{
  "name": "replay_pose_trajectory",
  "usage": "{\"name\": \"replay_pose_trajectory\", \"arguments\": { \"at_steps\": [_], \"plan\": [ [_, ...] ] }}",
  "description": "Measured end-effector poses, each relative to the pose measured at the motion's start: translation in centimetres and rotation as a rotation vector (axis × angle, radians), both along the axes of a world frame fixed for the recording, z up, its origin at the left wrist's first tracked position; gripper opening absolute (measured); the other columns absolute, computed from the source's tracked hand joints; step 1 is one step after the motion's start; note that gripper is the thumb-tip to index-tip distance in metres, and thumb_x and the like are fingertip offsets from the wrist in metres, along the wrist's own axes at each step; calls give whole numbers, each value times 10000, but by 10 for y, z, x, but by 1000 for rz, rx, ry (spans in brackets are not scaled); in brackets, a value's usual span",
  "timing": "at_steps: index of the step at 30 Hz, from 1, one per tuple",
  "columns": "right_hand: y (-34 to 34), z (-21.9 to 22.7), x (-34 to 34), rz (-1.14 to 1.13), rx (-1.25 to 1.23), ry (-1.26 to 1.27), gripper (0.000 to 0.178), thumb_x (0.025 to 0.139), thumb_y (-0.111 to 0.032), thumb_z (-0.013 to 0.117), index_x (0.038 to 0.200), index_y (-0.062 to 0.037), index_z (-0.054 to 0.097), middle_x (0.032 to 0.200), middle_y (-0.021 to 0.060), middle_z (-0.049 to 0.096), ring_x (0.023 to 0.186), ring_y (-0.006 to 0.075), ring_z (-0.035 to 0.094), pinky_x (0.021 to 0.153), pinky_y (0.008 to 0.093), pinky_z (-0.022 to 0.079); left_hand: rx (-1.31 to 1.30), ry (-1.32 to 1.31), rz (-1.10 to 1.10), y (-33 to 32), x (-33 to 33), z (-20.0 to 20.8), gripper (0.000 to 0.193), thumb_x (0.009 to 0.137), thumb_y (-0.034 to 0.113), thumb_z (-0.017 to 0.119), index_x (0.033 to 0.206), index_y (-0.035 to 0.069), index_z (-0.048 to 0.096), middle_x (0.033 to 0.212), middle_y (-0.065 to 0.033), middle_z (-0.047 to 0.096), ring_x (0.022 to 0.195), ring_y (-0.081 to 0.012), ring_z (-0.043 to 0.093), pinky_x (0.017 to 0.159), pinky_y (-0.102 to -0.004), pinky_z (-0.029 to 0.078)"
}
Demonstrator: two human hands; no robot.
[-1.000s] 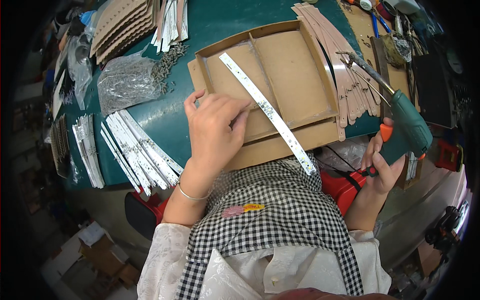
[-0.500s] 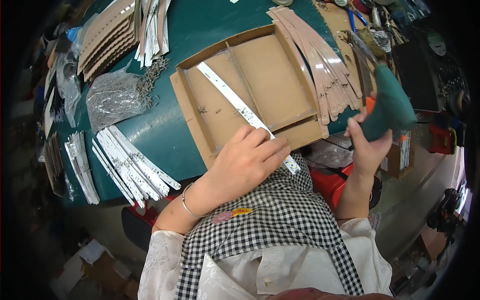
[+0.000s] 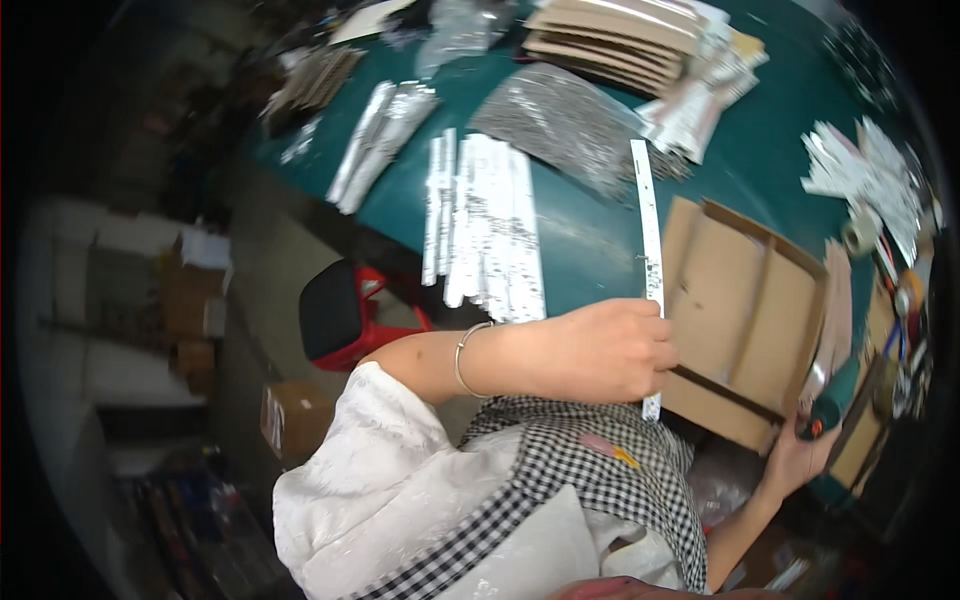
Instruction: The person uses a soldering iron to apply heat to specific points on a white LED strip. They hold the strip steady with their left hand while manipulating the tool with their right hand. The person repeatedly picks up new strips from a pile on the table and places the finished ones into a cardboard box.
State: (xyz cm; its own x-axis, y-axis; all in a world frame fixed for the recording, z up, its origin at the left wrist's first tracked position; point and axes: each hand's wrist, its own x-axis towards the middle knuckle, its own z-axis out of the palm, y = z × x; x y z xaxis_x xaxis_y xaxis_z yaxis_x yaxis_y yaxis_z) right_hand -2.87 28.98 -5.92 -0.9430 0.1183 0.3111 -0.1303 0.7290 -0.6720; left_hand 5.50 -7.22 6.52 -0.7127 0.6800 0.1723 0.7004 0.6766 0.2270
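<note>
My left hand point(image 3: 625, 350) is closed around a long narrow white circuit-board strip point(image 3: 648, 230) with small parts along it. The strip passes up beyond my fingers beside the left wall of a shallow cardboard tray point(image 3: 715, 285), and its short near end shows below my hand, over the checked apron. My right hand point(image 3: 800, 455) wraps the green handheld power tool point(image 3: 838, 398) at the tray's near right corner. That tool looks like an electric screwdriver, partly hidden by the hand and smeared by motion. A few tiny bits lie in the tray.
Left of the tray, white strips point(image 3: 495, 230) lie side by side on the green table. Behind them sit a clear bag of screws point(image 3: 560, 115) and a stack of brown pieces point(image 3: 610, 45). Pinkish strips point(image 3: 835, 310) lie right of the tray; a red-framed stool point(image 3: 340, 315) stands at left.
The view has swung left, so the table's left side shows more. My left hand still holds the strip, now more upright at the tray's left edge. The power tool is lower beside the tray.
</note>
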Motion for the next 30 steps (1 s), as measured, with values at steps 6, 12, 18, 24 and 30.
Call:
{"name": "replay_pose_trajectory", "arguments": {
  "at_steps": [6, 12, 18, 24, 30],
  "plan": [
    [-6, 12, -2, -60, 313, 55, 510, 875, -122, 698, 1339, 9, 534, 1162, 234, 660, 1073, 393, 640, 912, 420, 489, -131, -119, 275, -68, 45, 9, 225, 740, 141, 663, 929, 82, 769, 926, 3, 669, 879, -179, 585, 816, -315, 483],
    [-4, 16, -5, -21, 381, 144, 488, 882, -98, 664, 1342, 8, 538, 1173, 232, 659, 1076, 403, 635, 916, 430, 488, -199, -221, 372, -101, 62, -10, 199, 740, 105, 682, 916, 89, 775, 941, 3, 698, 903, -195, 619, 838, -329, 489],
    [12, 21, -12, -145, 296, -27, 438, 892, -69, 686, 1300, 43, 571, 1195, 209, 664, 1051, 321, 660, 910, 383, 498, -208, -311, 439, -113, 62, -30, 229, 716, 22, 682, 925, 70, 763, 956, -40, 702, 937, -245, 637, 852, -373, 494],
    [24, 23, -8, -32, -269, 160, 388, 882, 69, 674, 1251, 125, 570, 1103, 81, 663, 987, 166, 617, 895, 307, 499, -136, -354, 476, -114, 61, -30, 253, 714, -9, 661, 945, 38, 752, 911, -83, 700, 883, -290, 656, 816, -397, 510],
    [17, 32, 2, -38, -549, 135, 479, 839, 124, 697, 1288, 88, 532, 1004, 56, 611, 962, 163, 599, 907, 307, 492, -182, -400, 505, -111, 57, -26, 286, 720, -15, 666, 987, 33, 758, 935, -99, 723, 901, -300, 672, 813, -401, 526]
  ]
}}
